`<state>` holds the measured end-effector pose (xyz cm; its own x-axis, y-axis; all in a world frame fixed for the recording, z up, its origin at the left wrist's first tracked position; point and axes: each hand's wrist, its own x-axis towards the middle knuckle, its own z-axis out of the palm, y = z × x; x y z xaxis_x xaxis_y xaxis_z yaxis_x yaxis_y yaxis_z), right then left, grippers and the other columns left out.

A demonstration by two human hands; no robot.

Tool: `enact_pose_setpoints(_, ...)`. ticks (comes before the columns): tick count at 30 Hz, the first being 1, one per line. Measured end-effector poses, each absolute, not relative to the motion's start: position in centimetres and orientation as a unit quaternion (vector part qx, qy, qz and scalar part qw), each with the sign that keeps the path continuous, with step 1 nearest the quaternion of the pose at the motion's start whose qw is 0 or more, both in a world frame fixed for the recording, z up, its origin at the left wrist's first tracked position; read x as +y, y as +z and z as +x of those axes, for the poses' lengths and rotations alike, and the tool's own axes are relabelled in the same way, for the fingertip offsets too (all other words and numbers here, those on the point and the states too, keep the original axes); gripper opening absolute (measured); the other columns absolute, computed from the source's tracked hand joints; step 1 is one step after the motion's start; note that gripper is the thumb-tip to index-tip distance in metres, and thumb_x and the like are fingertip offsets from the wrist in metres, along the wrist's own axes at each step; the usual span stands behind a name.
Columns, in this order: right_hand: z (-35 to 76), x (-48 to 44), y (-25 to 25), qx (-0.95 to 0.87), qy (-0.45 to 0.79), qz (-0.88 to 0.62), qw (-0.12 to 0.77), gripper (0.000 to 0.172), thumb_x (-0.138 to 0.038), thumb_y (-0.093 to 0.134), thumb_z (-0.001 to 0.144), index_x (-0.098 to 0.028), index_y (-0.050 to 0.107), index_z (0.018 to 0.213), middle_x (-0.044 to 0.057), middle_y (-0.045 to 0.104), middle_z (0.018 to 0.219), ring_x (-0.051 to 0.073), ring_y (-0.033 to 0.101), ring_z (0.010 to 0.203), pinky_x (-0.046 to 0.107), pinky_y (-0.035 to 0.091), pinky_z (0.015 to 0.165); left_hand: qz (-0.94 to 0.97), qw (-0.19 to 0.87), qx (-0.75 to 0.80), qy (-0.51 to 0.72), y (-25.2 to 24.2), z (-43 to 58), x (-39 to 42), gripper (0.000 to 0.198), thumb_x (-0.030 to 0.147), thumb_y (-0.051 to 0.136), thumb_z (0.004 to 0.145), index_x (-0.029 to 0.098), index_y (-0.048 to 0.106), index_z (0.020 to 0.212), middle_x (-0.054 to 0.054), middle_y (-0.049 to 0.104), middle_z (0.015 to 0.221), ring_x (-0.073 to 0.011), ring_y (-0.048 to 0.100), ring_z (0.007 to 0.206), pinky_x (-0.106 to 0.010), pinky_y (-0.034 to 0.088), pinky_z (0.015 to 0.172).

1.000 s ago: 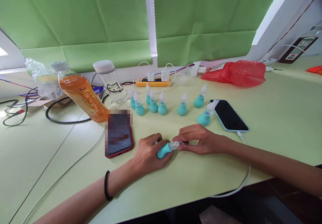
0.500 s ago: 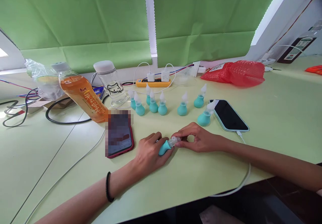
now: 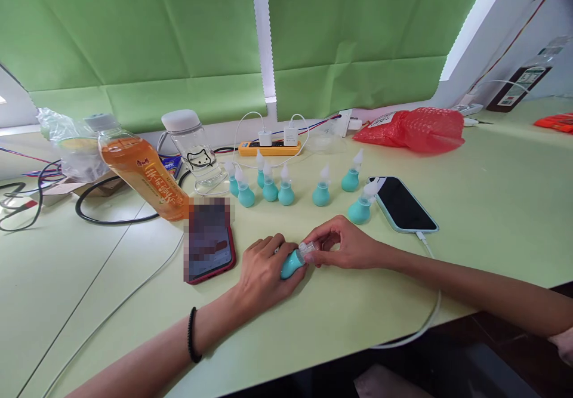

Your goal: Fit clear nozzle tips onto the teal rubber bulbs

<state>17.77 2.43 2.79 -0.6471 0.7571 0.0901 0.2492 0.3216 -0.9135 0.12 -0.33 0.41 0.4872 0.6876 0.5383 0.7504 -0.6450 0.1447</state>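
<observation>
One change to note, left to right: the left hand [image 3: 266, 270] has held its position beside the red-cased phone [image 3: 209, 252], while the right hand [image 3: 351, 244] has drawn in, its fingertips now covering more of the clear fitting [image 3: 307, 248] on the teal bulb [image 3: 292, 265]. Half a second ago, more of that fitting was exposed. Consequence, in my judgement: the bulb serves as the fixed side and the fitting as the worked side. Whether the fitting is being pressed, turned or pulled cannot be read from where I stand.

Left hand: palm down, low over the tabletop [image 3: 349, 308], fingers curled. Thumb and forefinger clasp the bulb, opened only as wide as its body. A pale spot shows between the fingers; too small to identify.

Teal bulb: near the front of the table, between the two hands, tilted, fitting end toward the right hand. Contact with the tabletop is hidden.

Right hand: thumb and forefinger nearly closed, pinching the fitting, with a gap behind the tips. Remaining fingers partly hidden.

Beyond the hands: eight tipped bulbs [image 3: 321, 194], each with a pale tapered nozzle, stand unmoved. The rightmost is just beside the cabled phone [image 3: 405, 206].
</observation>
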Motion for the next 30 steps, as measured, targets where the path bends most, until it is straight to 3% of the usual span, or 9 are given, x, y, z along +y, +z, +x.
enact_pose_setpoints(3, 17.5, 2.1, 3.1, -0.778, 0.437, -0.315, 0.323, 0.03, -0.031, 0.065, 0.061, -0.015, 0.059, 0.086, 0.004, 0.059, 0.082, 0.014, 0.054, 0.073, 0.026, 0.047, 0.063, -0.843, 0.006, -0.411, -0.346, 0.0, 0.4, -0.5, 0.042, 0.028, 0.05, 0.068, 0.014, 0.038, 0.107, -0.003, 0.056, 0.071, -0.0152, 0.054, 0.06, -0.027, 0.044, 0.054)
enact_pose_setpoints(5, 17.2, 2.1, 3.1, -0.781, 0.45, -0.308, 0.305, 0.036, -0.032, 0.066, 0.061, -0.017, 0.056, 0.092, 0.004, 0.058, 0.091, 0.015, 0.053, 0.08, 0.027, 0.047, 0.066, -0.838, -0.012, -0.403, -0.369, -0.5, 0.6, -0.7, 0.062, 0.027, 0.051, 0.066, 0.012, 0.021, 0.119, -0.005, 0.057, 0.076, -0.016, 0.055, 0.061, -0.028, 0.045, 0.053)
enact_pose_setpoints(9, 16.2, 2.1, 3.0, -0.798, 0.436, -0.313, 0.275, 0.023, -0.03, 0.058, 0.068, -0.016, 0.056, 0.087, 0.003, 0.058, 0.082, 0.013, 0.053, 0.075, 0.026, 0.046, 0.066, -0.838, -0.031, -0.386, -0.385, -1.1, 0.9, -1.1, 0.079, 0.023, 0.052, 0.063, 0.014, 0.005, 0.125, -0.009, 0.055, 0.088, -0.0181, 0.056, 0.068, -0.031, 0.047, 0.055)
enact_pose_setpoints(13, 15.5, 1.7, 3.0, -0.805, 0.385, -0.316, 0.322, 0.022, -0.022, 0.063, 0.061, -0.017, 0.052, 0.079, 0.0, 0.056, 0.076, 0.012, 0.052, 0.071, 0.026, 0.044, 0.068, -0.834, -0.037, -0.378, -0.4, -1.2, 1.0, -1.3, 0.081, 0.02, 0.053, 0.061, 0.016, 0.004, 0.126, -0.01, 0.047, 0.091, -0.0169, 0.053, 0.067, -0.029, 0.046, 0.049)
enact_pose_setpoints(18, 14.8, 1.6, 2.4, -0.749, 0.477, -0.317, 0.333, 0.031, -0.016, 0.064, 0.057, -0.018, 0.044, 0.081, -0.003, 0.055, 0.072, 0.01, 0.052, 0.065, 0.023, 0.044, 0.06, -0.833, -0.063, -0.403, -0.374, -1.0, 1.1, -1.4, 0.083, 0.017, 0.053, 0.058, 0.017, 0.005, 0.126, -0.008, 0.041, 0.09, -0.0169, 0.051, 0.068, -0.03, 0.046, 0.05)
enact_pose_setpoints(23, 14.3, 2.1, 1.7, -0.709, 0.541, -0.321, 0.32, 0.009, -0.02, 0.058, 0.065, -0.014, 0.053, 0.069, -0.002, 0.053, 0.063, 0.01, 0.052, 0.061, 0.021, 0.043, 0.054, -0.845, -0.061, -0.407, -0.34, -0.9, 1.0, -1.5, 0.078, 0.017, 0.051, 0.058, 0.02, 0.01, 0.124, -0.01, 0.037, 0.097, -0.019, 0.052, 0.073, -0.031, 0.047, 0.051)
enact_pose_setpoints(27, 15.3, 3.0, 2.5, -0.683, 0.542, -0.349, 0.343, 0.016, -0.021, 0.065, 0.059, -0.012, 0.059, 0.071, 0.001, 0.058, 0.067, 0.011, 0.054, 0.061, 0.023, 0.046, 0.057, -0.824, -0.057, -0.423, -0.372, -0.5, 0.9, -1.5, 0.077, 0.018, 0.053, 0.058, 0.017, 0.014, 0.124, -0.012, 0.038, 0.102, -0.0205, 0.051, 0.081, -0.03, 0.047, 0.055)
enact_pose_setpoints(30, 16.9, 3.8, 3.4, -0.664, 0.541, -0.362, 0.367, 0.016, -0.02, 0.068, 0.056, -0.012, 0.061, 0.068, 0.001, 0.059, 0.062, 0.01, 0.055, 0.057, 0.022, 0.046, 0.055, -0.806, -0.081, -0.446, -0.381, 0.3, 0.6, -1.4, 0.056, 0.018, 0.05, 0.063, 0.016, 0.03, 0.116, -0.009, 0.045, 0.097, -0.0177, 0.051, 0.079, -0.029, 0.045, 0.061)
